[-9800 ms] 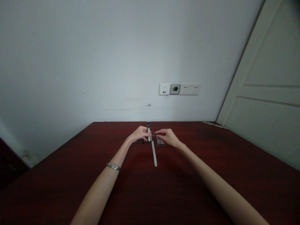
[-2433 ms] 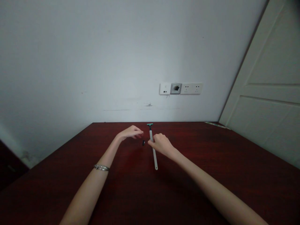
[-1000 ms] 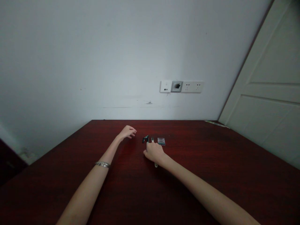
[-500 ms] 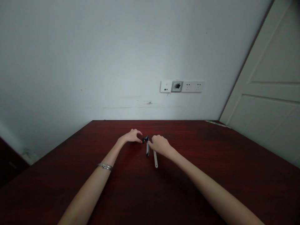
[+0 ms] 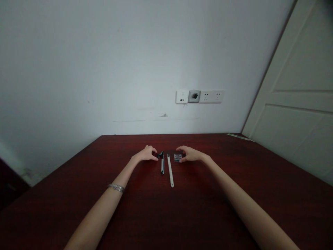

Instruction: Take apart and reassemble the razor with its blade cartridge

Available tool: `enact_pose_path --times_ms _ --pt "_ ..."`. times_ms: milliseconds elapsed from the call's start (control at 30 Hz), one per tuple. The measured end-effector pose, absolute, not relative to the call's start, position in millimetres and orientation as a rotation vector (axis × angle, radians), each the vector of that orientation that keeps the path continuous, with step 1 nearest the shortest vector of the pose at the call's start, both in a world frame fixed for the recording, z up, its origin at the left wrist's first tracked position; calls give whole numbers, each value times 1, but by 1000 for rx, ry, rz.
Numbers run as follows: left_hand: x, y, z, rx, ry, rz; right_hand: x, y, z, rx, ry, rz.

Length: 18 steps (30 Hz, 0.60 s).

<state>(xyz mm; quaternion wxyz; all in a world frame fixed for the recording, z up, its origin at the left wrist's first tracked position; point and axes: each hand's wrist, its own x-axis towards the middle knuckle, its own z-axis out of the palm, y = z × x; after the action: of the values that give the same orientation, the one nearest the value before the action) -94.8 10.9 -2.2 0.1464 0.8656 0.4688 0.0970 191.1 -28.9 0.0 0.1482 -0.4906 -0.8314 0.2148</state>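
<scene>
My left hand (image 5: 147,153) is beside a razor (image 5: 162,165) with a grey-and-black handle and dark head. Its thumb and forefinger curve apart around a small black piece (image 5: 158,156) at the head's left side; whether they touch it I cannot tell. In the middle lies a slim pale stick (image 5: 170,172) with a dark tip at its far end and a small hole at its near end, like a toothbrush. My right hand (image 5: 190,153) has thumb and fingers spread around the right side of a small clear case (image 5: 177,158) lying flat on the table.
The dark red wooden table (image 5: 145,215) reaches back to a white wall (image 5: 130,69). Wall sockets (image 5: 211,96) sit above its far edge. A pale panelled door (image 5: 299,86) stands on the right. A thin strip (image 5: 239,137) lies at the far right corner.
My right hand has moved right, away from the pale stick, uncovering its dark tip; the clear case now shows beside it. My left hand has edged closer to the black piece. The view shifted slightly.
</scene>
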Motion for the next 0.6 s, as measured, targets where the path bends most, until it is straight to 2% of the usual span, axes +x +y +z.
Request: enact_pose_path --times_ms 600 --pt "-94 10 -4 2467 1327 339 196 -21 -13 -1299 -2343 771"
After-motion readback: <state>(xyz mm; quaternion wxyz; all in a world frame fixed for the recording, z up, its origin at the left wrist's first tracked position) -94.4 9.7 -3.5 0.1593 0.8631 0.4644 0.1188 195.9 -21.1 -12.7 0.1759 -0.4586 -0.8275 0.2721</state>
